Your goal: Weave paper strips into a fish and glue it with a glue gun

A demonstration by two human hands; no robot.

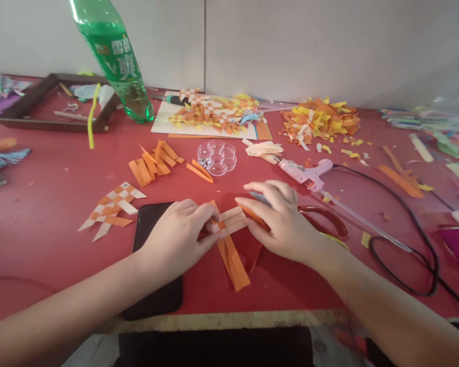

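A small weave of orange and white paper strips (229,227) lies on the red table (53,193) right in front of me. My left hand (178,237) pinches its left end, fingers closed on the strips. My right hand (279,216) presses its right end, fingers curled over an orange strip. Long orange strips (234,265) trail from the weave toward the table's front edge. A black phone (155,300) lies under my left wrist.
Red-handled scissors (325,219) and a pink glue gun (308,172) with black cord (413,255) lie to the right. A finished woven piece (112,206), cut orange strips (153,163), a clear tray (217,157), a green bottle (117,56), a wooden frame (23,109) and paper scraps (321,120) lie behind.
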